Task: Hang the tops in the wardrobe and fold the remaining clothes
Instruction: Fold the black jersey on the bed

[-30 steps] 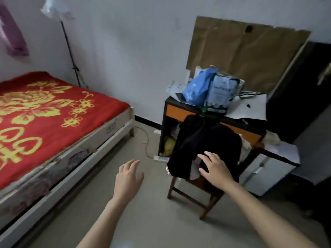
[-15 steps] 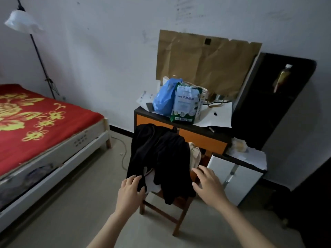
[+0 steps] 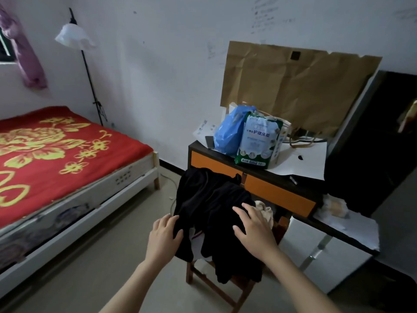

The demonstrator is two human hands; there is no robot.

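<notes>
Risk: lifting the black clothes (image 3: pixel 209 206) as one bundle could drag the pale pieces beneath them off the chair (image 3: pixel 216 288) and onto the floor.
Cause: the garments lie tangled, with dark ends hanging past the seat's front edge, so it is hard to judge where one stops and the next begins.
Second risk: tops and other garments cannot be told apart while heaped, so one may be sorted wrongly.
Look of the clothes: soft, limp, matte black and crumpled; a beige garment (image 3: pixel 264 211) shows at the heap's right and a white scrap (image 3: pixel 196 238) shows underneath.
Where: lower centre of the frame, on the chair, just in front of the orange-drawered surface (image 3: pixel 259 186).
Left grip: the left hand (image 3: pixel 165 236) lies against the heap's left edge with its fingers nearly straight, and no clear pinch shows.
Right grip: the right hand (image 3: pixel 252 229) rests flat on top with its fingers spread.
</notes>
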